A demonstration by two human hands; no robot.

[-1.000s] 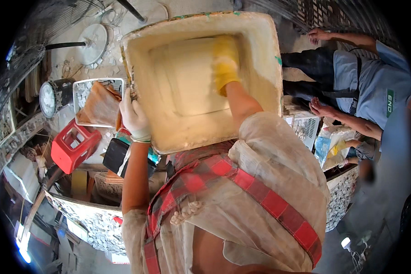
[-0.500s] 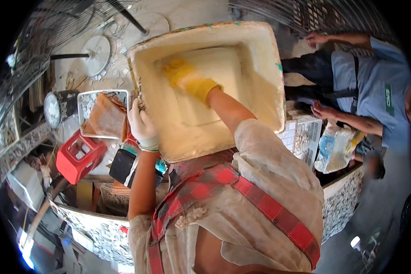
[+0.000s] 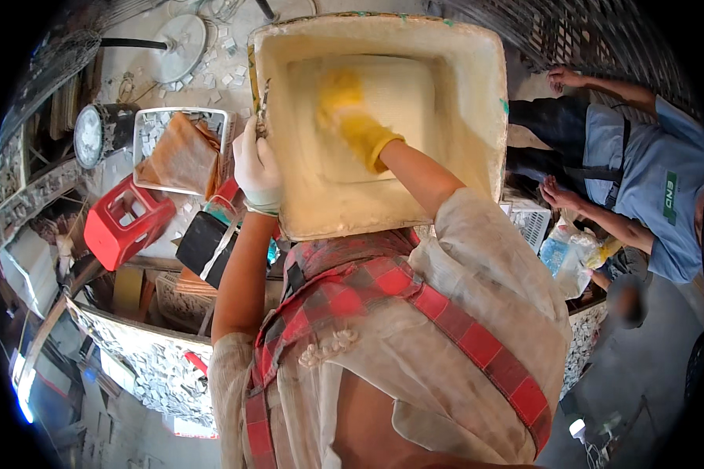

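Note:
A large cream-coloured rectangular tub (image 3: 469, 117) with a worn, chipped rim stands in front of my body, its inside facing up at me. My left hand (image 3: 258, 168), in a white glove, grips the tub's left side near the rim. Inside the tub is my right hand (image 3: 352, 113), wearing a yellow rubber glove and held low over the pale bottom. Motion smears its fingers, so whether they hold anything does not show.
To the left are a white basket (image 3: 184, 113) of tile pieces under a brown cloth, a red plastic stool (image 3: 125, 223) and a black box (image 3: 207, 246). A person in blue (image 3: 633, 164) is at the right. Loose tiles (image 3: 227, 74) litter the floor beyond.
The tub now appears higher and farther right in the view. My right hand has moved within it, still near the bottom. My left hand keeps its place at the tub's left side.

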